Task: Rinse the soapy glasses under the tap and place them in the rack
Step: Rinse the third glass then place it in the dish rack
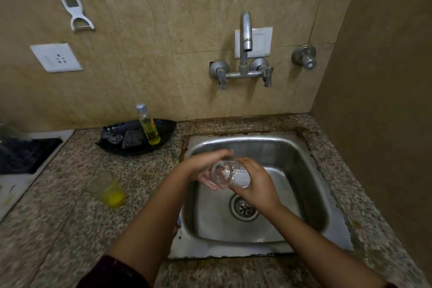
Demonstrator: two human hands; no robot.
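Note:
A clear textured glass (230, 174) lies on its side in the air over the steel sink (311, 170), its base turned toward me. My left hand (205, 166) cups it from the left, fingers curled over its top. From the right, my right hand (256, 183) grips the glass around its dotted wall. The tap (245, 37) stands on the wall above, and no water shows at its spout. A second glass (108, 188) with yellow liquid in its bottom stands on the counter left of the sink.
A black tray (138, 135) holding scrub pads and a bottle of yellow liquid (148, 124) sits at the back of the granite counter. A dark mat on a white board (25, 154) lies far left. The drain (243, 208) is below my hands. A wall closes the right side.

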